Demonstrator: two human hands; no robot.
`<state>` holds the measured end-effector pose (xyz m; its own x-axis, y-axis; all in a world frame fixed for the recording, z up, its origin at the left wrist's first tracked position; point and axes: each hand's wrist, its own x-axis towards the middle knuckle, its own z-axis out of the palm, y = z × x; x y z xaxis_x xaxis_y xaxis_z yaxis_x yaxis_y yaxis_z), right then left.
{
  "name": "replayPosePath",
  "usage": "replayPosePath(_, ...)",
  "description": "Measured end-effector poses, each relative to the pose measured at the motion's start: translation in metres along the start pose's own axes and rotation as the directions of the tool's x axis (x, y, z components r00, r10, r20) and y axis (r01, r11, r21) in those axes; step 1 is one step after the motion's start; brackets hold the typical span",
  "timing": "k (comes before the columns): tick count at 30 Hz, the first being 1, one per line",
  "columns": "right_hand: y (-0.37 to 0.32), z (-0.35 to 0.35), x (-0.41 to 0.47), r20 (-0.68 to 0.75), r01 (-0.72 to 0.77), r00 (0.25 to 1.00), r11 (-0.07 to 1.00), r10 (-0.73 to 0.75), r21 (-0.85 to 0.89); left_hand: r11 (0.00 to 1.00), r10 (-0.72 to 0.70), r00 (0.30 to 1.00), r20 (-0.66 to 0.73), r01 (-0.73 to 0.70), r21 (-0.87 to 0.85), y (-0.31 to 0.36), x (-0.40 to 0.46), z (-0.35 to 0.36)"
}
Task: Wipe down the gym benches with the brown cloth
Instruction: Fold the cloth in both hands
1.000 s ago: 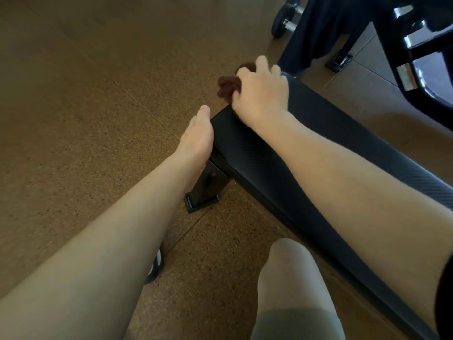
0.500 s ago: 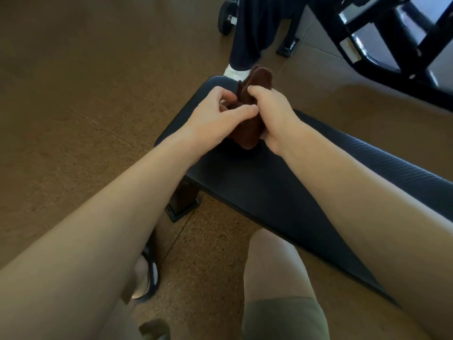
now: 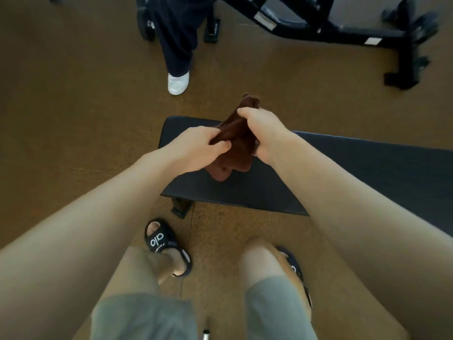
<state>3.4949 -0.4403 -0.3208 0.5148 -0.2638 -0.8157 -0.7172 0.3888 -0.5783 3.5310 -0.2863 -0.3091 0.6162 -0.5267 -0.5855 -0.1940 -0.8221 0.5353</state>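
The brown cloth [image 3: 234, 146] is held up between both hands over the near end of the gym bench [image 3: 343, 173], and its lower folds hang down toward the black pad; whether they touch it I cannot tell. The left hand [image 3: 196, 146] pinches a fold of the cloth with curled fingers, and the right hand [image 3: 263, 130] grips the upper part, so one corner stands out above the knuckles. I judge that the cloth is held this way to refold or turn it, so that a fresh and flat side is ready for the next wipe; a bunched cloth touches the pad only in a few places.

The tabletop of the bench is flat and dark and runs away to the right, out of the picture, so most of its length is probably not yet reached from this position. The person stands close to the bench end, with black slides [image 3: 166, 244] on the brown floor [image 3: 73, 119], which keeps both arms over the pad.

Farther away, another person's dark trouser leg and white shoe [image 3: 178, 82] stand just beyond the bench end, and a black machine frame [image 3: 343, 33] lies behind.
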Motion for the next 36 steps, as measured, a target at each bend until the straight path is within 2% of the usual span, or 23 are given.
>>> replayPosePath(4,-0.034,-0.054,-0.074,-0.056,0.022,0.998,0.997,-0.026,-0.068,0.99,0.006,0.983,0.181,0.019,-0.14,0.083,-0.04,-0.021)
replayPosePath(7,-0.054,-0.103,-0.137,-0.008,0.022,1.0,0.994,-0.023,-0.103,0.969,0.035,0.974,0.225,0.022,-0.246,0.145,-0.068,-0.036)
replayPosePath(9,-0.06,-0.132,-0.18,0.016,0.029,0.999,0.997,-0.028,-0.073,0.958,0.057,0.967,0.25,0.017,-0.287,0.183,-0.085,-0.043)
replayPosePath(12,-0.052,-0.169,-0.241,-0.039,0.006,0.999,1.0,-0.005,0.009,0.94,0.087,0.938,0.336,0.035,-0.34,0.232,-0.11,-0.044)
replayPosePath(17,-0.012,-0.214,-0.322,-0.085,-0.009,0.996,0.973,0.03,0.229,0.965,0.148,0.889,0.433,-0.034,-0.26,0.301,-0.155,-0.024)
replayPosePath(21,0.022,-0.25,-0.368,-0.165,0.072,0.986,0.899,0.0,0.432,0.981,0.17,0.884,0.435,-0.11,-0.161,0.356,-0.181,0.007)
replayPosePath(24,0.041,-0.286,-0.395,-0.195,0.125,0.98,0.848,-0.026,0.514,0.973,0.23,0.866,0.445,-0.205,-0.104,0.402,-0.202,0.034)
replayPosePath(27,0.059,-0.329,-0.423,-0.247,0.178,0.968,0.827,-0.049,0.534,0.953,0.293,0.847,0.443,-0.297,-0.062,0.451,-0.222,0.065)
replayPosePath(31,0.078,-0.382,-0.462,-0.337,0.229,0.94,0.829,-0.052,0.51,0.948,0.305,0.826,0.474,-0.31,-0.07,0.504,-0.238,0.104)
replayPosePath(36,0.096,-0.435,-0.509,-0.412,0.364,0.895,0.815,-0.172,0.45,0.928,0.352,0.756,0.552,-0.359,-0.101,0.559,-0.252,0.139)
